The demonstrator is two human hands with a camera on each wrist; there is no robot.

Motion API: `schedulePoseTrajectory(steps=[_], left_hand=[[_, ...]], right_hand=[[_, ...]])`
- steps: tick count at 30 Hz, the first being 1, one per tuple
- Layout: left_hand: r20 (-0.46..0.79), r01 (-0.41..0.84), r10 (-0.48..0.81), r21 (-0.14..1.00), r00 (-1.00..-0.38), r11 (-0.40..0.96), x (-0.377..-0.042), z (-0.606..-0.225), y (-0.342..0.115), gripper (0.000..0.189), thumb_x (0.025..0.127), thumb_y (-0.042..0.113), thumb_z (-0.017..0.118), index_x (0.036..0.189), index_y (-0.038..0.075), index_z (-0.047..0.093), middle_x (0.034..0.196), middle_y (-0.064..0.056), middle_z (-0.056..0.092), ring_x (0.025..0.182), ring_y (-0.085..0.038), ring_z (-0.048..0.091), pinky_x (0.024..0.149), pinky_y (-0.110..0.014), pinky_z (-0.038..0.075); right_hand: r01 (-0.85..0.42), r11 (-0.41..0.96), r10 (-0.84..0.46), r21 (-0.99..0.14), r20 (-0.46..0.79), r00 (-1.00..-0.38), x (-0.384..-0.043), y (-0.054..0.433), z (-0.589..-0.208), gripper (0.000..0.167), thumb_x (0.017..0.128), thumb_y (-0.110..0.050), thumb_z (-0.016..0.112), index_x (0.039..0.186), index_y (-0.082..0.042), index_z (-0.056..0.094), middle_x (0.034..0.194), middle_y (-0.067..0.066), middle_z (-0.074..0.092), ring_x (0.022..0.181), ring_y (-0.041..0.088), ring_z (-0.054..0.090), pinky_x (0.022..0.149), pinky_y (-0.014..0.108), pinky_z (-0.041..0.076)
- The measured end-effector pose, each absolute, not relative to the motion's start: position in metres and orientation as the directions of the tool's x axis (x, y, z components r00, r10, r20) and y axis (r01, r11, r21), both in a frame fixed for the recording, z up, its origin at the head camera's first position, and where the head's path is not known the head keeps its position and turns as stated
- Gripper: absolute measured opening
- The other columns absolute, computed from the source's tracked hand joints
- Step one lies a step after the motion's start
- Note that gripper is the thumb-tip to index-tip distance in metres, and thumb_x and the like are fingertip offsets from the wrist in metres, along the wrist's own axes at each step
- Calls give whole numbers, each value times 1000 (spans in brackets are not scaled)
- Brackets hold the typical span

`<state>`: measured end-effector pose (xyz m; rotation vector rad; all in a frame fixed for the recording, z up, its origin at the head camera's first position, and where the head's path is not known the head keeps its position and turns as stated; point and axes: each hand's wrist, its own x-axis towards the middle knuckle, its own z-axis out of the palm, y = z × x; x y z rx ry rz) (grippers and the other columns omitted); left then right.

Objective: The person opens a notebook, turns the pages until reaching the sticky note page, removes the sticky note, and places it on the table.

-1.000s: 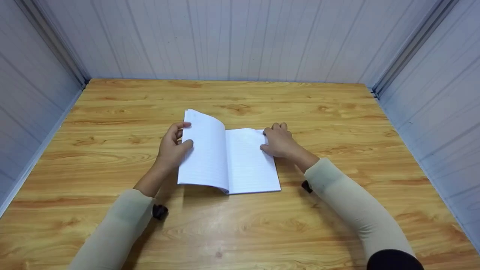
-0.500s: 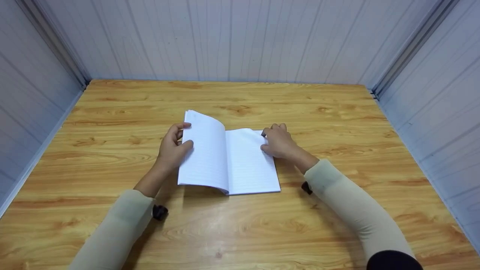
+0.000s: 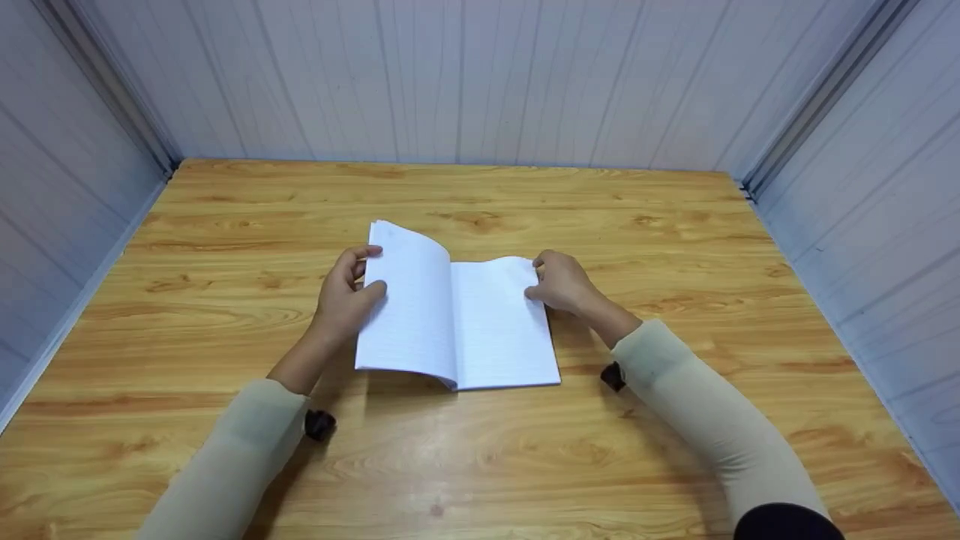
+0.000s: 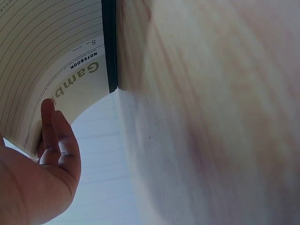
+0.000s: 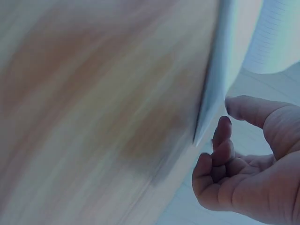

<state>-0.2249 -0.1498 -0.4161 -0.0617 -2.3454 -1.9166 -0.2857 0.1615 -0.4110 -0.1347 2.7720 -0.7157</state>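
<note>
A notebook (image 3: 502, 330) with white ruled pages lies open on the wooden table. Its left part is lifted and curved, and my left hand (image 3: 346, 296) grips that outer edge, thumb on the page and fingers behind. From below, the left wrist view shows the raised cover (image 4: 84, 77) printed with "NOTEBOOK", my left hand (image 4: 42, 173) against it. At the upper right edge my right hand (image 3: 564, 283) pinches a page, whose top bows up slightly. In the right wrist view, the right hand (image 5: 253, 159) has thumb and index finger close together at the page edge.
The wood-grain table (image 3: 480, 465) extends around the notebook on all sides. Pale panelled walls (image 3: 480, 82) rise behind it and at both sides. A small black device (image 3: 320, 425) sits at the left wrist, another (image 3: 613, 376) at the right.
My right fingers have shifted slightly to the right along the page's edge, and the bulge at the right page's top has moved right. The left hand and its raised pages have stayed still.
</note>
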Motion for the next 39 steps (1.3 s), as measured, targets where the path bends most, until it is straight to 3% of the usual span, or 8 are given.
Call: schedulePoseTrajectory(steps=[4, 10, 20, 24, 28, 32, 35, 39], left_hand=[[105, 96, -40, 978, -994, 185, -225, -416, -149, 48, 82, -4, 52, 130, 1, 51, 104, -17, 61, 82, -5, 55, 72, -16, 45], [93, 85, -37, 980, -995, 179, -225, -417, -150, 47, 83, -2, 53, 130, 2, 50, 104, -15, 61, 79, -5, 57, 71, -17, 46], [118, 105, -52, 973, -992, 207, -226, -419, -150, 46, 83, 0, 52, 129, 2, 52, 100, -10, 57, 87, -12, 51, 71, -18, 42], [115, 103, -44, 972, -992, 209, -225, -418, -150, 47, 83, -1, 51, 130, 4, 52, 102, -12, 57, 90, -15, 51, 74, -19, 42], [105, 99, -16, 971, -994, 217, -225, -416, -151, 45, 85, 0, 49, 129, 7, 54, 119, -14, 59, 101, -19, 52, 82, -23, 42], [109, 109, 14, 963, -994, 248, -224, -416, -152, 42, 86, 3, 48, 126, 7, 58, 135, -8, 56, 116, -20, 51, 92, -28, 39], [105, 106, 15, 955, -994, 276, -224, -416, -153, 39, 86, 5, 49, 123, 7, 62, 135, -7, 57, 124, -19, 48, 96, -30, 36], [91, 89, 7, 953, -996, 288, -223, -417, -153, 38, 87, 6, 50, 123, 8, 64, 136, -6, 57, 125, -18, 48, 98, -31, 36]], right_hand=[[-1, 845, -150, -536, -234, -960, -284, 162, -408, 57, 85, -15, 64, 137, 2, 46, 116, 17, 61, 97, 25, 59, 83, 36, 51], [-106, 810, -218, -576, -129, -967, -279, 159, -408, 41, 92, -10, 53, 133, -7, 55, 105, 15, 65, 82, 21, 58, 69, 30, 47], [-190, 700, -378, -688, -131, -916, -270, 145, -400, 45, 95, -43, 53, 134, -21, 56, 113, 9, 62, 100, 25, 60, 75, 37, 51], [-254, 671, -458, -697, -121, -880, -264, 140, -399, 43, 98, -43, 47, 137, -25, 53, 124, 8, 61, 111, 25, 58, 86, 42, 50], [-328, 617, -533, -715, -74, -843, -261, 136, -399, 40, 101, -36, 42, 138, -24, 53, 138, 2, 56, 126, 20, 50, 97, 42, 45], [-363, 572, -580, -736, -50, -813, -259, 134, -398, 39, 98, -26, 46, 137, -26, 54, 140, 3, 53, 110, 22, 60, 89, 38, 49], [-399, 562, -621, -725, -52, -782, -258, 133, -398, 44, 95, -23, 52, 139, -29, 51, 141, 8, 48, 98, 24, 65, 85, 34, 52], [-451, 557, -672, -697, -59, -738, -254, 131, -398, 48, 95, -25, 54, 141, -31, 47, 144, 11, 41, 107, 25, 64, 88, 32, 52]])
